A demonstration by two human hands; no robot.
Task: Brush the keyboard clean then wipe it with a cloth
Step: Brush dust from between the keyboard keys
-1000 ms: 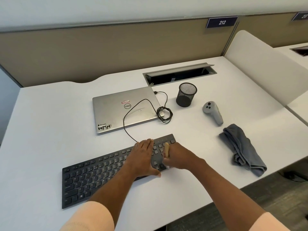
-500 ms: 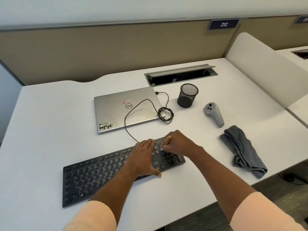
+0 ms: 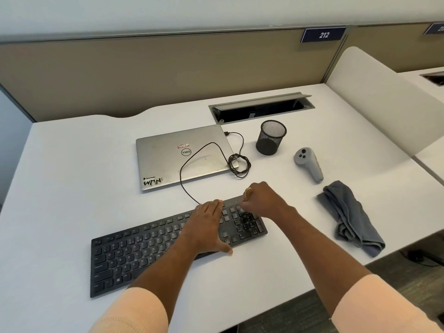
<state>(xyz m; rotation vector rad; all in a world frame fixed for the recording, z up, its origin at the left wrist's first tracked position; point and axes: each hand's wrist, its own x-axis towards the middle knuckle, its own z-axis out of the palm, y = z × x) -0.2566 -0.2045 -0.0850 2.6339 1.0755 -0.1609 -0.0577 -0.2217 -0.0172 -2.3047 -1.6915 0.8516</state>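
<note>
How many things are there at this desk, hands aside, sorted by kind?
Electronics: 3 (keyboard, laptop, controller)
Cleaning tools: 2 (brush, cloth)
Containers: 1 (mesh cup)
Total: 6

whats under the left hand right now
The black keyboard: the left hand lies flat on its right part, beside the number pad. The keys beneath the palm and fingers are covered, so they cannot be seen.
</note>
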